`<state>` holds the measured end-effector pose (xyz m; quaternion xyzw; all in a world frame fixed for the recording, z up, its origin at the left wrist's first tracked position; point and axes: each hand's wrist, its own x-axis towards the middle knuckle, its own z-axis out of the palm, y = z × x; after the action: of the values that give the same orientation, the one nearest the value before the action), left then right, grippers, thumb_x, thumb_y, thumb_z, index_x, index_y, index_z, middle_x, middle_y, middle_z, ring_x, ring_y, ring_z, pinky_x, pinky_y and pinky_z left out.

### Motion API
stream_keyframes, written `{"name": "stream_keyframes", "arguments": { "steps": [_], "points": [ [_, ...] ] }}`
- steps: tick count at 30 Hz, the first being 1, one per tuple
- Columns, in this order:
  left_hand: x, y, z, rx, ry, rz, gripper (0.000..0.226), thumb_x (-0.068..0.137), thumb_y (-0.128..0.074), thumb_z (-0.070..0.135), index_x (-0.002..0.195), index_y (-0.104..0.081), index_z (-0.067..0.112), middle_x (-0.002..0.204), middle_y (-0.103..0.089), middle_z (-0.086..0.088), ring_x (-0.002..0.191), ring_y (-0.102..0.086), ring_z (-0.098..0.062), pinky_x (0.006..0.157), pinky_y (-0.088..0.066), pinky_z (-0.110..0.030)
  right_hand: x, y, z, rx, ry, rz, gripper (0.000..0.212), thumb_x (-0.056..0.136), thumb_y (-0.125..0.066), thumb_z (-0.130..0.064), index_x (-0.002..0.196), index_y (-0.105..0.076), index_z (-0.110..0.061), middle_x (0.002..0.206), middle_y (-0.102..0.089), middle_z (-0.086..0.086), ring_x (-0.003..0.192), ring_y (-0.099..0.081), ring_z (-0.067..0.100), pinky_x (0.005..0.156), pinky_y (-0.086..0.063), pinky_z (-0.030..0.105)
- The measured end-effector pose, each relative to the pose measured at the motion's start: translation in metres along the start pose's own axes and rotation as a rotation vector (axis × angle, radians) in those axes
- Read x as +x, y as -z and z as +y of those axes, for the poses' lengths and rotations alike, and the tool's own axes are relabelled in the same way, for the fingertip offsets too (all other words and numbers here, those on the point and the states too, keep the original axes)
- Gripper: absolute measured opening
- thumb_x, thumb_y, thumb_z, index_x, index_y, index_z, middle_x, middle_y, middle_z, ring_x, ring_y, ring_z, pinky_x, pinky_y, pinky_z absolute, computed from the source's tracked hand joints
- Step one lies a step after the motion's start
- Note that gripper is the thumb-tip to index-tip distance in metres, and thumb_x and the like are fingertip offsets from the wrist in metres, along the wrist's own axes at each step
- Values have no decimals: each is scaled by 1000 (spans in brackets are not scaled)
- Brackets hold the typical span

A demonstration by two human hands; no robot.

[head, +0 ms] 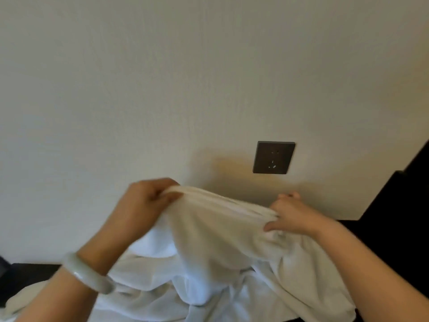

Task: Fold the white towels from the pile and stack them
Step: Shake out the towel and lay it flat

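Am gripping white towel by bunched top edge, my left hand and my right hand each pinching one end; towel hanging over rumpled pile below, near wall socket.

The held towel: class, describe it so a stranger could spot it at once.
Find the dark socket plate on the cream wall. Below it, a white towel stretches between the left hand and right hand. Unlike the crumpled pile underneath, only it is lifted.

Left hand blurred; towel hides much of the pile, cut off below.
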<state>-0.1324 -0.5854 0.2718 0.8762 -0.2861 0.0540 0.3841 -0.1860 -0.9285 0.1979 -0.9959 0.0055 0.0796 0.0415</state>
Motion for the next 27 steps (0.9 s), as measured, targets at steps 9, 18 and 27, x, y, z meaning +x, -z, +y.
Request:
{"name": "stream_keyframes", "arguments": {
  "steps": [9, 18, 27],
  "points": [
    [10, -13, -23, -18, 235, 183, 27, 96, -57, 25, 75, -68, 39, 73, -67, 12, 77, -59, -7, 58, -41, -26, -97, 20, 96, 448, -388, 74, 13, 79, -82, -25, 84, -72, -19, 84, -73, -2, 85, -69, 16, 70, -48, 25],
    [1, -29, -60, -12, 361, 144, 24, 94, -59, 22, 75, -69, 34, 75, -68, 5, 76, -58, -16, 59, -41, -29, -139, -15, 105, 947, -403, -27, 31, 73, -85, -28, 97, -71, -14, 95, -76, 2, 90, -72, 18, 75, -54, 27],
    [-1, -26, -66, -1, 410, 133, 27, 94, -58, 21, 71, -69, 29, 73, -67, 1, 74, -59, -21, 59, -41, -33, -134, -13, 102, 1197, -456, 252, 5, 77, -79, -12, 81, -78, -9, 87, -74, 16, 75, -70, 20, 70, -54, 31]
  ]
}}
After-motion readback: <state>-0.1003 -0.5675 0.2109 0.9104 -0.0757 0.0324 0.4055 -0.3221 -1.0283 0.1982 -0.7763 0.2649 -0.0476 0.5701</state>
